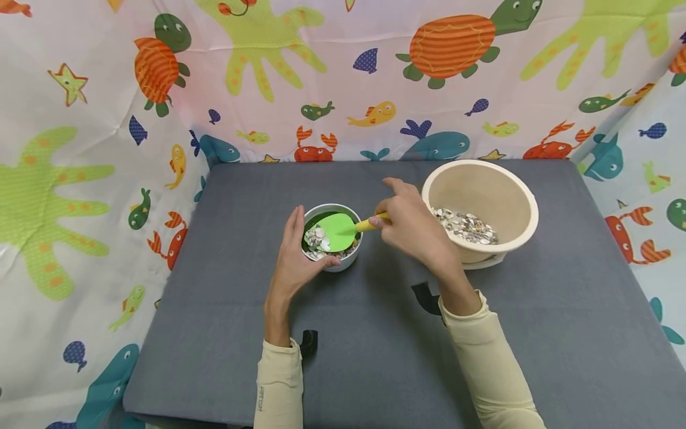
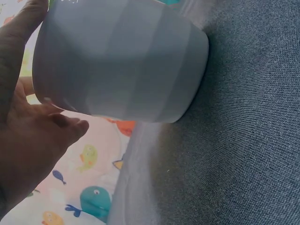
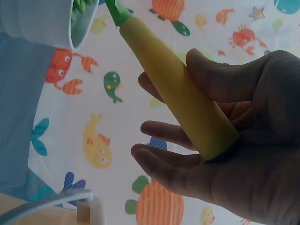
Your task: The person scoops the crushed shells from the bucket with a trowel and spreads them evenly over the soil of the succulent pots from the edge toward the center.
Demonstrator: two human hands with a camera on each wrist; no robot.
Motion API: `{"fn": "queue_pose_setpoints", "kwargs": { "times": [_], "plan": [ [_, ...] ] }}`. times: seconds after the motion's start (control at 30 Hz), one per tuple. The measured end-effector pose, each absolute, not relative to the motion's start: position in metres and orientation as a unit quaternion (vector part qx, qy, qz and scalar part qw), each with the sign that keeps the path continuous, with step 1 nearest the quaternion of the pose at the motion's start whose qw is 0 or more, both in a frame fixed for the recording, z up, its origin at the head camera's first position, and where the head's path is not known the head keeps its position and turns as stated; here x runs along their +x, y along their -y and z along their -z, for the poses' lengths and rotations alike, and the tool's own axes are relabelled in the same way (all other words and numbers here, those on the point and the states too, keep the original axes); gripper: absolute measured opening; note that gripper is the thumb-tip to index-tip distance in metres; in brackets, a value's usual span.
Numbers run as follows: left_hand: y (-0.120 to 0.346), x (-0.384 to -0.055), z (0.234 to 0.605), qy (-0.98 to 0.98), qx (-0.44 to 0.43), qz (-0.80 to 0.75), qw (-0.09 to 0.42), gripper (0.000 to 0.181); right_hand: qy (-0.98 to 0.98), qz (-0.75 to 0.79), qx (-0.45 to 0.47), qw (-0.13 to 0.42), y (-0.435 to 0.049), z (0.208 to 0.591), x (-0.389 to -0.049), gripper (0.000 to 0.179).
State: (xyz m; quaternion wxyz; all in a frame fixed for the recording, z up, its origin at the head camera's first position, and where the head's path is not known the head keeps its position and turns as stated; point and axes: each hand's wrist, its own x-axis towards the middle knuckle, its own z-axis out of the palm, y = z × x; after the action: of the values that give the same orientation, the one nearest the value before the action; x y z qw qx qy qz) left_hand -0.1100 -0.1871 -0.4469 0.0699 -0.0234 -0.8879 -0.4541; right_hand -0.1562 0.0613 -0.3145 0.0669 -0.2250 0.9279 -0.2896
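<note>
A small white pot [image 1: 343, 263] stands on the grey table, with shell-like pebbles and something green inside. My left hand [image 1: 296, 260] holds it from the left, fingers along the far side and thumb at the near rim. In the left wrist view the pot's ribbed side [image 2: 122, 61] fills the upper middle. With my right hand [image 1: 415, 223] I grip the yellow handle [image 3: 173, 89] of a toy trowel. Its green blade [image 1: 340, 231] lies over the pot's opening, pale pebbles [image 1: 317, 239] at its left edge. The handle's end rests against my palm.
To the right stands a big cream planter [image 1: 527, 217], with shell-like pebbles [image 1: 465, 226] lying in its bottom. A curtain [image 1: 343, 83] printed with sea animals surrounds the grey table [image 1: 214, 351] on the back and sides. Dark straps hang at both wrists.
</note>
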Motion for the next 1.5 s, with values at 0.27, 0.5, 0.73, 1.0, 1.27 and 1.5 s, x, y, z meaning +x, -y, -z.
{"fn": "queue_pose_setpoints", "kwargs": {
  "times": [0.27, 0.5, 0.73, 1.0, 1.27, 1.5],
  "plan": [
    [0.183, -0.112, 0.451, 0.884, -0.018, 0.462, 0.067, 0.136, -0.939, 0.218, -0.265, -0.013, -0.052, 0.312, -0.141, 0.018],
    [0.182, -0.111, 0.455, 0.872, -0.017, 0.483, 0.079, 0.143, -0.928, 0.140, -0.322, -0.128, -0.051, 0.310, -0.128, 0.021],
    [0.175, -0.110, 0.462, 0.853, -0.001, 0.513, 0.093, 0.149, -0.919, 0.152, -0.313, -0.186, -0.059, 0.309, -0.124, 0.020],
    [0.162, -0.105, 0.466, 0.844, 0.062, 0.519, 0.123, 0.152, -0.918, 0.232, -0.247, -0.206, -0.086, 0.304, -0.126, 0.017],
    [0.129, -0.095, 0.471, 0.820, 0.157, 0.499, 0.232, 0.131, -0.907, 0.277, -0.199, -0.248, -0.119, 0.301, -0.132, 0.018],
    [0.114, -0.093, 0.474, 0.829, 0.189, 0.442, 0.285, 0.144, -0.913, 0.294, -0.126, -0.253, -0.157, 0.297, -0.127, 0.023]
  ]
}}
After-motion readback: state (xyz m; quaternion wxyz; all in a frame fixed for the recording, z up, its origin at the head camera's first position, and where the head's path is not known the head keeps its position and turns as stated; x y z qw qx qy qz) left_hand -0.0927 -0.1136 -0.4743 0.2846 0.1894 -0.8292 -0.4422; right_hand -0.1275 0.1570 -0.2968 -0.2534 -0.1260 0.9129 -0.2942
